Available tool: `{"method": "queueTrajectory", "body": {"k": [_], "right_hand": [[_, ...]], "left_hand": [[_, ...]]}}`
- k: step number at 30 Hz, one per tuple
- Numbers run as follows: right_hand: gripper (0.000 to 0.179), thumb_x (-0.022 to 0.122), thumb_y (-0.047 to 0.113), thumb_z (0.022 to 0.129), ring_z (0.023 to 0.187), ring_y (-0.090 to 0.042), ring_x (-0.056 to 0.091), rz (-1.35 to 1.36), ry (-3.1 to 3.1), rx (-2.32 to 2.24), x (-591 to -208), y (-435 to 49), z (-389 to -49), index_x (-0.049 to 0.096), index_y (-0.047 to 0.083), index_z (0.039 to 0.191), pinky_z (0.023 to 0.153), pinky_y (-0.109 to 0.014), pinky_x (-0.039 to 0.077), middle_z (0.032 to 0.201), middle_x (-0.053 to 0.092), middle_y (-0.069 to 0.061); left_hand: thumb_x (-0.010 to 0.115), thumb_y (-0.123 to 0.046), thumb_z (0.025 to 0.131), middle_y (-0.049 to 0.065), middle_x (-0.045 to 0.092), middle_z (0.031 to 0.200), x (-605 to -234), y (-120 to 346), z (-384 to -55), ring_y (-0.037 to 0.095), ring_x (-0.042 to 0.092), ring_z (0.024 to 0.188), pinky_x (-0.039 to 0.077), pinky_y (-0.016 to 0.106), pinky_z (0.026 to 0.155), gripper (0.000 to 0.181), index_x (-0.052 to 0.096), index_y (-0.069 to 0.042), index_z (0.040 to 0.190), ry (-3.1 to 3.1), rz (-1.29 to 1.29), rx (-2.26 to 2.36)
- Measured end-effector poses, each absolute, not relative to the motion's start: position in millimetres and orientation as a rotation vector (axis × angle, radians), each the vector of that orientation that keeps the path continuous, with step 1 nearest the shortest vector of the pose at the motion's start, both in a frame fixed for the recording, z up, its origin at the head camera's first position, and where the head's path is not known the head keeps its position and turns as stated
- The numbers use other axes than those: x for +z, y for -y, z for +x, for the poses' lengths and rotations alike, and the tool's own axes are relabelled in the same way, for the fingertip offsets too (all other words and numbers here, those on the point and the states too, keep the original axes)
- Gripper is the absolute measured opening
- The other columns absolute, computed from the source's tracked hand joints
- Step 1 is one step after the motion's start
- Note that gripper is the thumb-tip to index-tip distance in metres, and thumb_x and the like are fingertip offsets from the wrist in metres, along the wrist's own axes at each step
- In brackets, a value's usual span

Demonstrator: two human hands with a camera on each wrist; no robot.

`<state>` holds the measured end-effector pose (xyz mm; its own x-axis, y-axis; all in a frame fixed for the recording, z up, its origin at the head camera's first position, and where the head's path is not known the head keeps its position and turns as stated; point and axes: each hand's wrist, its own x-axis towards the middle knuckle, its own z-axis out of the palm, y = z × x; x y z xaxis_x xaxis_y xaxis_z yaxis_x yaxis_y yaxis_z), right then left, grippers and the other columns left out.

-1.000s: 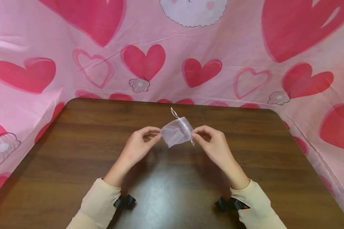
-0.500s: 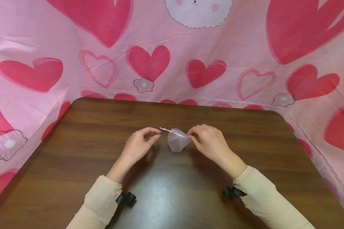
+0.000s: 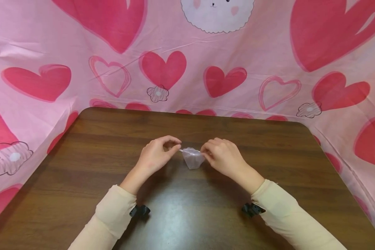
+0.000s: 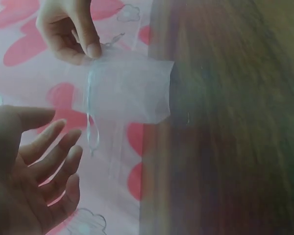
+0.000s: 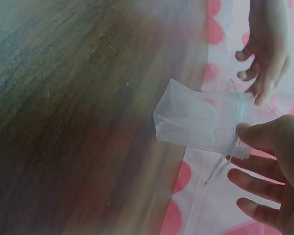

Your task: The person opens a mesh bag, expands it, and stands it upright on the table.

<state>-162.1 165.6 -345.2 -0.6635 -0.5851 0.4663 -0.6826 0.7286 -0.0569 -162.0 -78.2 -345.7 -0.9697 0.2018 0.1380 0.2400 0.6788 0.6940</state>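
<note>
A small sheer white organza drawstring bag (image 3: 193, 159) hangs between the two hands above the table, its mouth upward. My right hand (image 3: 225, 157) pinches it near the mouth by the drawstring, thumb on the near side in the right wrist view (image 5: 279, 161). My left hand (image 3: 156, 154) is held beside the bag's other side, its fingers loosely bent and apart in the left wrist view (image 4: 34, 171). A white cord loop (image 4: 92, 134) sticks out toward the left fingertips, with a small gap between them in that view. The bag looks flat, with nothing visible inside.
The dark wooden table (image 3: 187, 215) lies beneath both hands. A pink cloth with red hearts (image 3: 225, 83) hangs behind and along its sides. Black wrist cameras (image 3: 140, 210) sit at the cream sleeves (image 3: 107, 215).
The left hand has let go of the bag's bottom end. The right hand has turned the bag so its mouth points up. The left hand has come nearer the cord loop.
</note>
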Motion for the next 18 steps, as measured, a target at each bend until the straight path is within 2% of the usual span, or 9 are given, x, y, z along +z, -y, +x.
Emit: {"method": "queueTrajectory", "body": {"k": [8,14,18], "right_hand": [[0.014,0.084,0.014,0.079,0.072,-0.016,0.06,0.982,2.555,0.322,-345,-166,-157,0.074,0.014,0.089,0.065,-0.035,0.051,0.082,0.069,0.003],[0.016,0.084,0.016,0.08,0.073,-0.016,0.062,0.955,2.596,0.35,-343,-167,-156,0.074,0.014,0.093,0.064,-0.034,0.052,0.084,0.069,0.002],[0.017,0.08,0.023,0.085,0.072,-0.012,0.061,0.887,2.658,0.445,-339,-168,-156,0.076,0.015,0.098,0.062,-0.032,0.051,0.084,0.069,0.004]], "left_hand": [[0.072,-0.042,0.089,-0.01,0.07,0.093,-342,60,-166,0.007,0.063,0.083,0.048,0.038,0.071,0.021,0.075,-0.03,0.106,2.888,-0.524,-1.011],[0.072,-0.039,0.09,-0.013,0.065,0.081,-343,54,-169,0.007,0.059,0.074,0.046,0.036,0.065,0.017,0.075,-0.03,0.104,2.893,-0.547,-0.955],[0.07,-0.039,0.091,-0.011,0.061,0.074,-342,53,-170,0.008,0.057,0.069,0.044,0.035,0.061,0.016,0.075,-0.03,0.104,2.91,-0.547,-0.93]]}}
